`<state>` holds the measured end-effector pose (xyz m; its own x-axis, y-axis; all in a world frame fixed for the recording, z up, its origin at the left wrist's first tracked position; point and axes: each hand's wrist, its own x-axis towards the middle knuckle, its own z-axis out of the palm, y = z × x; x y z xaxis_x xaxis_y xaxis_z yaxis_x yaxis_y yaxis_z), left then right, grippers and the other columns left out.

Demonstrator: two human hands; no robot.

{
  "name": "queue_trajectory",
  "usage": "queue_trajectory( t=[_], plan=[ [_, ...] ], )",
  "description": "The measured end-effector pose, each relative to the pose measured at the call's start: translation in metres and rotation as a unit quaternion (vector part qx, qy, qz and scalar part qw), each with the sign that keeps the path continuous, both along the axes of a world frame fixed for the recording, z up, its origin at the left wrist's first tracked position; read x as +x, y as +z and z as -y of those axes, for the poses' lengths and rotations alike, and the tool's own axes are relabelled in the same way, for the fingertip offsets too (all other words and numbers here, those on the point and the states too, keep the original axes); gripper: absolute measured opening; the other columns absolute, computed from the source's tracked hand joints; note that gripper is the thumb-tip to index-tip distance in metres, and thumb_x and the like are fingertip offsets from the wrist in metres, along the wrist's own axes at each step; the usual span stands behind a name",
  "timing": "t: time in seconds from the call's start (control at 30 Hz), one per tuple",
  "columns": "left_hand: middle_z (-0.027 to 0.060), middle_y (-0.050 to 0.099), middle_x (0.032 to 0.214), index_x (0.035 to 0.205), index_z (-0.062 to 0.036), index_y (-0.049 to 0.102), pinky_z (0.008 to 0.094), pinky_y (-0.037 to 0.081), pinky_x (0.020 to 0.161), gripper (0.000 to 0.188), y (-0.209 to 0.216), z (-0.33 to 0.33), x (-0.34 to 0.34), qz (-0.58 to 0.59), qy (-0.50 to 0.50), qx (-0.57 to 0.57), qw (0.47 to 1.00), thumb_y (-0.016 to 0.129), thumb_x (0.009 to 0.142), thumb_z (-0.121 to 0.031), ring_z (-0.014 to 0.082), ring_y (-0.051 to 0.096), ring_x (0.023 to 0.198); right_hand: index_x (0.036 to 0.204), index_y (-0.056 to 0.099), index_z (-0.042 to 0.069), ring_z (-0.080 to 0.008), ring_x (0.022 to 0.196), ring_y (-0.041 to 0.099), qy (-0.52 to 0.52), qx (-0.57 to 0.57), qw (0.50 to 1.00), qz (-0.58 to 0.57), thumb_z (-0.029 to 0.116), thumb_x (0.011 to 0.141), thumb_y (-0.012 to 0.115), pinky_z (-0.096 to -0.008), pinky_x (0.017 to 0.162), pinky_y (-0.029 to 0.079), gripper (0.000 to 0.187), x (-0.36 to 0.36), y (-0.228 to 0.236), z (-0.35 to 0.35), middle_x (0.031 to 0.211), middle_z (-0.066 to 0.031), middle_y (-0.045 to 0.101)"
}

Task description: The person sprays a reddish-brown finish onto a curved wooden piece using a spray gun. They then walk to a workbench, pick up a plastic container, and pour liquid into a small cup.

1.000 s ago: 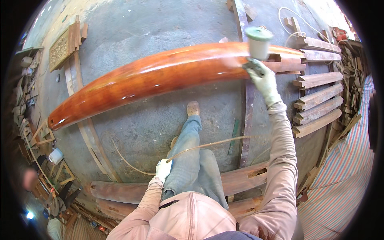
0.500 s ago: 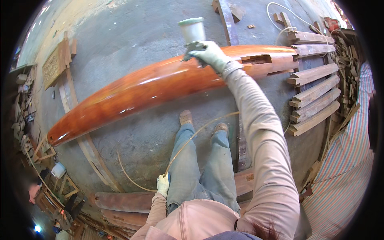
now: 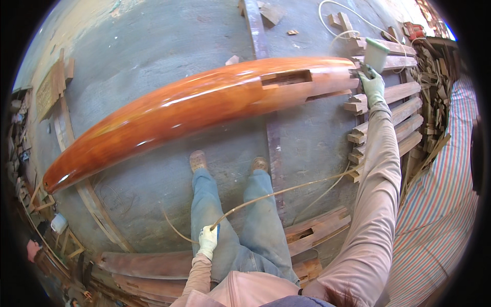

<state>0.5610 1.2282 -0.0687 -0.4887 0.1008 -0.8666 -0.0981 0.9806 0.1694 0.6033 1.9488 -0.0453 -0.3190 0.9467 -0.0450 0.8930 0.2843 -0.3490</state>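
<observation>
A long, curved wooden beam with a glossy red-orange finish lies across the view, with slots cut near its right end. Beyond that end, my gloved right hand is closed around a spray gun; the grip is mostly hidden by my fingers. On top of the gun stands a pale cup with a green lid. Down by my thigh, my gloved left hand is wrapped around a thin yellowish hose, which runs up to the right toward my right forearm.
Several unfinished wooden pieces are stacked at right, near a striped sheet. Dark supports run under the beam. More shaped timbers lie beside my legs. A white hose loops at the far right.
My right hand has swung right with the spray gun, from over the beam's middle to past its slotted end. The view has shifted right; my left hand still grips the hose.
</observation>
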Motion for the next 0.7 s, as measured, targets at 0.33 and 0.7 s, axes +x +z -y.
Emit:
queue_trajectory(
  t=[0.33, 0.7],
  plan=[
    [0.0197, 0.068, 0.091, 0.095, -0.0111, 0.073, 0.0478, 0.049, 0.079, 0.041, -0.009, -0.054, 0.071, 0.051, -0.159, -0.018, 0.986, 0.051, 0.09, -0.046, 0.0394, 0.064, 0.089, 0.123, 0.062, 0.007, -0.0132, 0.104, 0.063, 0.074, -0.113, 0.968, -0.21, 0.0, 0.085, 0.066, -0.0282, 0.092, 0.049, 0.039, 0.14, -0.026, 0.048, 0.114, -0.0057, 0.068],
    [0.0188, 0.068, 0.099, 0.103, -0.0135, 0.072, 0.0458, 0.048, 0.087, 0.043, -0.006, -0.065, 0.099, 0.064, -0.21, -0.103, 0.97, 0.05, 0.089, -0.048, 0.0376, 0.063, 0.098, 0.123, 0.062, 0.005, -0.0115, 0.104, 0.061, 0.059, -0.283, 0.886, -0.361, 0.001, 0.085, 0.067, -0.0264, 0.092, 0.048, 0.039, 0.162, -0.035, 0.143, 0.117, -0.0044, 0.067]
  ],
)
